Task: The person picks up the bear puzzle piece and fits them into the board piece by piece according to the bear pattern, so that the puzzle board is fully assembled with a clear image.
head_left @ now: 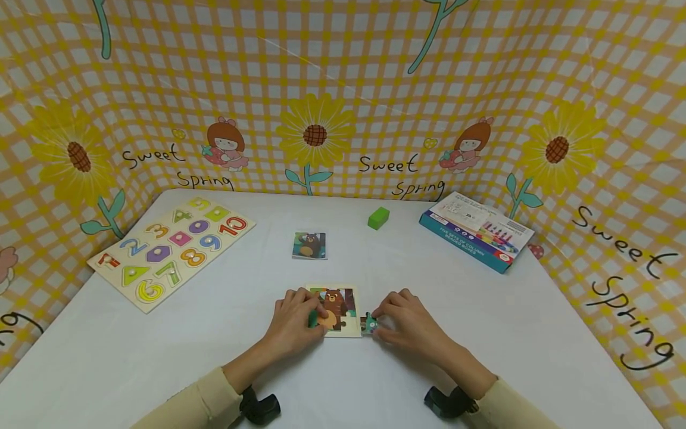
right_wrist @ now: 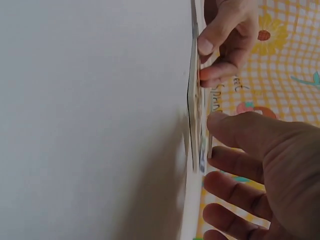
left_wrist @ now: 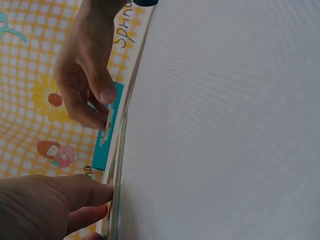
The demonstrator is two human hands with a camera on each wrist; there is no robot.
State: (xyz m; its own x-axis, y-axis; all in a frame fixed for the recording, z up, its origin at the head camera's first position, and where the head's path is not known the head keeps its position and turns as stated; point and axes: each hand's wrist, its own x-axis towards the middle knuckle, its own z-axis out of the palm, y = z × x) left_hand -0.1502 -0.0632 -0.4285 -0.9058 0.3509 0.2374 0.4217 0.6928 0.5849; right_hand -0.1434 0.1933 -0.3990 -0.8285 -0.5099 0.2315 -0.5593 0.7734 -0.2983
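Observation:
A small wooden jigsaw board with a brown bear picture lies in front of me, its lower right corner showing bare cream wood. My left hand grips the board's left side, fingertips over the bear pieces and thumb by the near edge. Just right of the board, my right hand pinches a green and brown puzzle piece between thumb and fingers. From the right wrist, that piece appears edge-on, raised beside the board. The left fingers hide part of the picture.
Beyond the board lies a square bear picture card. A green block sits farther back. At left is a number and shape board; at right, a teal-sided beaded-boxes carton. A checked sunflower cloth rises behind the white table.

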